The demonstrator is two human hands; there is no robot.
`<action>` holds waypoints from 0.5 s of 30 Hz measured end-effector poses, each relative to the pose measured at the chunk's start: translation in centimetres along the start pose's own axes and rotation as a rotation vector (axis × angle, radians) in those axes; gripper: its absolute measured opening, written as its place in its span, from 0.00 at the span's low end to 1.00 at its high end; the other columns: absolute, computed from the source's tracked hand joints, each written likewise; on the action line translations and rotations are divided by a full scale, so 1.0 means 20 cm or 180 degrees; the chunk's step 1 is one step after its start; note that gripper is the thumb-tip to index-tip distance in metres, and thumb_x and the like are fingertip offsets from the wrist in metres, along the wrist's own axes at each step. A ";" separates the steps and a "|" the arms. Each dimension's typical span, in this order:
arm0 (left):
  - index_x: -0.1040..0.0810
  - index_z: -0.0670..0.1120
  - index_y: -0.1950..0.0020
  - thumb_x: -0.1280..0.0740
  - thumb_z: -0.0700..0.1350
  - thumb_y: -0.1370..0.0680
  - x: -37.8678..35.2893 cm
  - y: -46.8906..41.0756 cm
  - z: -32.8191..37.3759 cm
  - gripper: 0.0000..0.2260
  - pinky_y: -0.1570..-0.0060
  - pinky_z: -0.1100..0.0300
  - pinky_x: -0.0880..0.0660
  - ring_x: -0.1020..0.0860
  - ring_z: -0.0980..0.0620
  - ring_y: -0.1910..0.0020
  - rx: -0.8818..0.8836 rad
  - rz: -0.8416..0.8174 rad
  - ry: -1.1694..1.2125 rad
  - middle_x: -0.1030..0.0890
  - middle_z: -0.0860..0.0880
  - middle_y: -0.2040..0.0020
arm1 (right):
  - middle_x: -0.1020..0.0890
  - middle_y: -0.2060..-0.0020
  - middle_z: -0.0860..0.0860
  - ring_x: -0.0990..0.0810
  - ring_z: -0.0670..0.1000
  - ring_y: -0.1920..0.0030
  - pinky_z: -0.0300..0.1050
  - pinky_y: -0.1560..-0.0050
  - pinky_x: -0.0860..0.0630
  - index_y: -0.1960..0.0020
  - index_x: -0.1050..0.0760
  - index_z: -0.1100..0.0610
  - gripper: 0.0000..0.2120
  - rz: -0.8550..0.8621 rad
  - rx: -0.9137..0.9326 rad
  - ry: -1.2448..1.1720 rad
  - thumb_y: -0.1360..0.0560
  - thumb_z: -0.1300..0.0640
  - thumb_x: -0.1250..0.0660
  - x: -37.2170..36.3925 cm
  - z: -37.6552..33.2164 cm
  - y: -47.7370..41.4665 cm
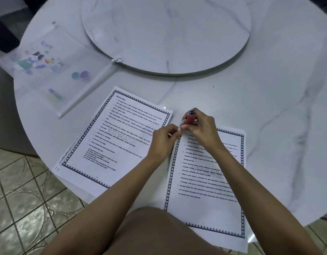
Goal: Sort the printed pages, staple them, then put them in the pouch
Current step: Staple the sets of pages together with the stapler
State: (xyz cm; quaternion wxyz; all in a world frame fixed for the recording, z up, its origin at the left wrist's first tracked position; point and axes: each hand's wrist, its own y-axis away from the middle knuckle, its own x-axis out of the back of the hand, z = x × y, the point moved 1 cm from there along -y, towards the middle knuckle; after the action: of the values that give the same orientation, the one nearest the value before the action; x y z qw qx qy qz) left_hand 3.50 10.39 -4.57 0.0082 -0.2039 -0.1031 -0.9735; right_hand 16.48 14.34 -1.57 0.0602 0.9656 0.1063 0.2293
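Two sets of printed pages with dark patterned borders lie on the white marble table (269,107). The left stack (111,140) is fanned and angled. The right set (205,190) lies in front of me. My right hand (201,127) grips a small red stapler (190,119) over the top left corner of the right set. My left hand (163,140) pinches that same corner beside the stapler. A clear zip pouch (48,70) with colourful prints lies at the far left.
A round marble turntable (166,34) fills the table's middle at the back. The pouch's zipper pull (117,61) touches the turntable's rim. Tiled floor (21,199) shows beyond the table's near left edge. My knee (149,234) sits under the near edge.
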 end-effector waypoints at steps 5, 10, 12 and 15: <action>0.20 0.42 0.55 0.34 0.44 0.23 0.00 0.00 -0.01 0.06 0.59 0.60 0.27 0.26 0.56 0.65 0.0099 -0.0040 0.0071 0.20 0.48 0.62 | 0.20 0.64 0.46 0.19 0.37 0.64 0.28 0.57 0.25 0.55 0.28 0.63 0.11 -0.0027 0.0037 0.0023 0.33 0.71 0.29 0.00 0.01 -0.01; 0.28 0.45 0.64 0.35 0.45 0.22 0.00 0.05 -0.01 0.10 0.69 0.70 0.35 0.33 0.57 0.71 0.0173 -0.0170 -0.0105 0.28 0.52 0.70 | 0.18 0.60 0.49 0.18 0.41 0.60 0.36 0.50 0.22 0.53 0.25 0.63 0.12 -0.0046 -0.0026 -0.0008 0.34 0.66 0.26 0.02 0.02 -0.02; 0.35 0.48 0.68 0.36 0.44 0.22 -0.01 0.08 -0.02 0.16 0.72 0.69 0.37 0.37 0.57 0.72 0.0212 -0.0193 -0.0250 0.34 0.53 0.72 | 0.17 0.58 0.52 0.17 0.47 0.55 0.41 0.47 0.22 0.52 0.24 0.59 0.13 -0.0140 -0.0116 -0.0083 0.34 0.65 0.25 0.03 0.02 -0.03; 0.35 0.45 0.66 0.36 0.45 0.22 -0.01 0.12 -0.03 0.15 0.72 0.68 0.38 0.38 0.56 0.72 0.0249 -0.0192 -0.0275 0.35 0.52 0.72 | 0.18 0.55 0.50 0.17 0.44 0.56 0.37 0.47 0.22 0.50 0.24 0.57 0.14 -0.0254 -0.0196 -0.0174 0.34 0.63 0.25 0.04 0.01 -0.04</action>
State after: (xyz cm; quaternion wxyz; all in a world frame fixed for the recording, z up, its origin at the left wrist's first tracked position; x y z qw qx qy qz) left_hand 3.58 7.89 -4.80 -0.0177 -0.2420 -0.1475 -0.9588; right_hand 17.13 15.24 -1.58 0.1018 0.9642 0.1359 0.2035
